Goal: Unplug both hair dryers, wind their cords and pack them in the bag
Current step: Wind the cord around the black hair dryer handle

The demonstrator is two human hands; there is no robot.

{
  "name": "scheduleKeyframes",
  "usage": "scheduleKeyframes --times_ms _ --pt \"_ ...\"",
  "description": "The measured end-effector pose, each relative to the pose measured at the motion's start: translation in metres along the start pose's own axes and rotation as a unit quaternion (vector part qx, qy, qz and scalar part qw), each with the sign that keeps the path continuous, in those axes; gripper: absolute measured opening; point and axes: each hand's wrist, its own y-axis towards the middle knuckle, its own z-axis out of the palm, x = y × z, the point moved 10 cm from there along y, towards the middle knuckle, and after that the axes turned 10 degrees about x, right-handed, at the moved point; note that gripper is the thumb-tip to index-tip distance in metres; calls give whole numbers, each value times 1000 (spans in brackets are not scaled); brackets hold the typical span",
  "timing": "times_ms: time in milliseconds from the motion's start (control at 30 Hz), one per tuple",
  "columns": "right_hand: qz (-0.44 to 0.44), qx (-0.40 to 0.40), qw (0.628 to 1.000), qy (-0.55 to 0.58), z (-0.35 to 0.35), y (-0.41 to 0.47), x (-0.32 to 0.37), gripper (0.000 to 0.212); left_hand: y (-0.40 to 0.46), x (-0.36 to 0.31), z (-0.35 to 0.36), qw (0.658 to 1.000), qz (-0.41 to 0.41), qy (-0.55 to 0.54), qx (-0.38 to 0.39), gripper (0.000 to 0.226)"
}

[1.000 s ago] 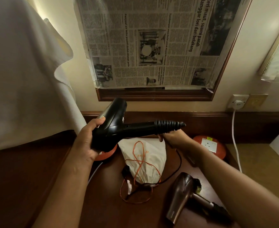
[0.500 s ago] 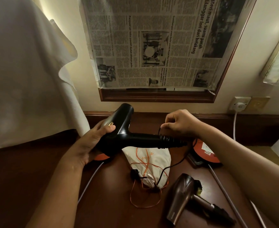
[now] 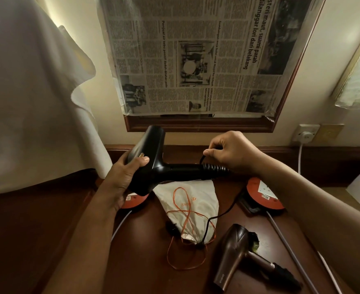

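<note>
The bag (image 3: 187, 200) lies on the desk (image 3: 143, 262) between two cord reels (image 3: 266, 196), a dryer (image 3: 234, 257) right of it.

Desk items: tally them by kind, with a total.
Hair dryers: 2, black held in the left hand, brown lying on the desk
Orange extension reels: 2
Drawstring bag: 1
Total: 5
</note>
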Motion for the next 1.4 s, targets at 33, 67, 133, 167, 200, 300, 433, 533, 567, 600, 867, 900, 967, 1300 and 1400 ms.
scheduleKeyframes --times_ms 33,67,133,167,200,300,433,533,567,600,867,900,967,1300,1400 --pt "-2 -4 1000 -4 0 -1 4 20 1 -2 -1 1000 10 -7 -6 73" --pt "-3 -6 1000 -8 -1 -3 8 21 2 -3 -3 1000 17 -13 -15 70" --pt "-2 -11 1000 -19 -2 -7 16 21 3 -4 -8 999 31 -23 -38 73" --pt "-1 -13 1000 -22 -1 -9 20 21 2 -5 -11 997 40 -28 -51 73" --pt "1 -13 1000 -21 0 -12 24 21 2 -7 -12 996 49 -31 -63 73" --pt "24 -2 1000 3 9 -18 28 18 -1 -12 -15 992 77 -36 -92 69" --pt "68 21 994 88 29 -26 24 21 -4 -13 -19 986 98 -51 -126 69" --pt "77 26 989 127 47 -33 21 29 -6 -9 -20 982 99 -76 -144 67" --pt "79 23 988 133 52 -35 20 30 -8 -8 -19 981 98 -84 -148 68" --pt "81 21 986 144 57 -37 18 29 -9 -6 -19 979 95 -92 -153 69" --pt "103 -37 951 291 80 -48 -1 20 -16 -2 -9 972 90 -124 -179 46" --pt "98 -41 949 296 81 -49 0 23 -17 -4 -7 972 93 -124 -178 46" --pt "91 -48 948 301 84 -50 1 27 -19 -4 -4 970 89 -133 -181 45" --pt "98 62 839 532 129 -52 -7 38 -19 6 3 961 37 -226 -157 27" --pt "112 73 797 589 144 -53 -15 44 -16 -2 3 964 49 -219 -139 18"
